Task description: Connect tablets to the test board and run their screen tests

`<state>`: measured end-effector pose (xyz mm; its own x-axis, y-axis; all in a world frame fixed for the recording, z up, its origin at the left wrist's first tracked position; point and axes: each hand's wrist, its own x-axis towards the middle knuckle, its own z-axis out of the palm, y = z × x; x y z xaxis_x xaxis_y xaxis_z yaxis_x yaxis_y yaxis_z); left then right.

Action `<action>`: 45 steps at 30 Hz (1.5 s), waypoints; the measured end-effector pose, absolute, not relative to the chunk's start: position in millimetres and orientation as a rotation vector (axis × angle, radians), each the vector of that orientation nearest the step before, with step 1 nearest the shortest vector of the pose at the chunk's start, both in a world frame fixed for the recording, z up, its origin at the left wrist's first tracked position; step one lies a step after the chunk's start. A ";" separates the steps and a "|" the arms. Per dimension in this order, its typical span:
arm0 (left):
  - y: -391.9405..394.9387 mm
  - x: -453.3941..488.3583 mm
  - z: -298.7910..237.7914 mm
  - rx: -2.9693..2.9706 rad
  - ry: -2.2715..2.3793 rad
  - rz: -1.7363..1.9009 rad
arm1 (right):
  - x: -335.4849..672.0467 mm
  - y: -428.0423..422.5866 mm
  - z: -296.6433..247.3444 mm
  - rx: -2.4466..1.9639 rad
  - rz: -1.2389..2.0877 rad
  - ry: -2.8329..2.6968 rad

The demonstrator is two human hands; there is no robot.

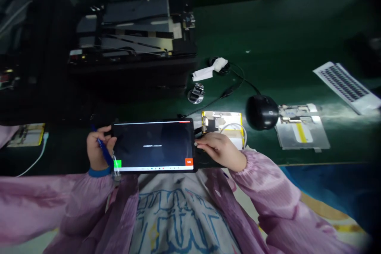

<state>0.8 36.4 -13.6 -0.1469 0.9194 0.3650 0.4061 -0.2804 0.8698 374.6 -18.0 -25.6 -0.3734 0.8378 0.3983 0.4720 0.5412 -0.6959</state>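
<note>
Tablet (153, 145): screen lit, at the near edge of the worktop (268, 47), left of the mouse (262, 112). Left hand (99, 147): fingers closed on the tablet's left edge, pen (104, 151) tucked in. Right hand (218, 149): fingers pinching the tablet's right edge. Step, seemingly: screen check. Moving the tablet calls for both grips firm.

The words on the tablet (153, 145) screen are too small to read. Right of the tablet, the right hand (220, 150) hides part of a circuit board (222, 121). Behind the tablet, a dark stack (133, 31) is blurry.
</note>
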 end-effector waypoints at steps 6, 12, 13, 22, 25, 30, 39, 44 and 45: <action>29.8 -0.5 -15.6 1.540 1.498 1.425 | 372.4 -22.2 -15.7 -1.078 0.535 -2.144; 26.2 -4.1 -17.4 1.522 1.372 1.409 | 368.6 -22.7 -9.3 -1.059 0.398 -2.264; 25.7 -4.2 -17.5 1.521 1.360 1.415 | 367.6 -23.3 -9.1 -1.058 0.405 -2.271; 24.4 -3.0 -17.1 1.489 1.336 1.436 | 365.2 -24.5 -13.9 -1.032 0.417 -2.291; 24.5 -3.5 -17.3 1.490 1.333 1.442 | 366.2 -22.0 -15.1 -1.024 0.435 -2.306; 24.3 -4.4 -17.9 1.465 1.377 1.435 | 367.5 -20.2 -18.6 -1.018 0.310 -2.370; 26.4 -5.2 -16.8 1.445 1.415 1.426 | 373.5 -15.3 -23.7 -0.933 0.249 -2.441; 29.5 -7.4 -15.7 1.459 1.440 1.427 | 377.3 -15.1 -21.0 -0.942 0.307 -2.376; 30.0 -7.6 -15.5 1.464 1.436 1.422 | 378.6 -14.5 -18.5 -0.957 0.313 -2.337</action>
<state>-7.6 30.0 -15.5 -0.1793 0.9502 0.2548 0.2641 -0.2030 0.9429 378.6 -14.5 -18.5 -0.5691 0.7000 0.4314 0.5616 0.7141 -0.4178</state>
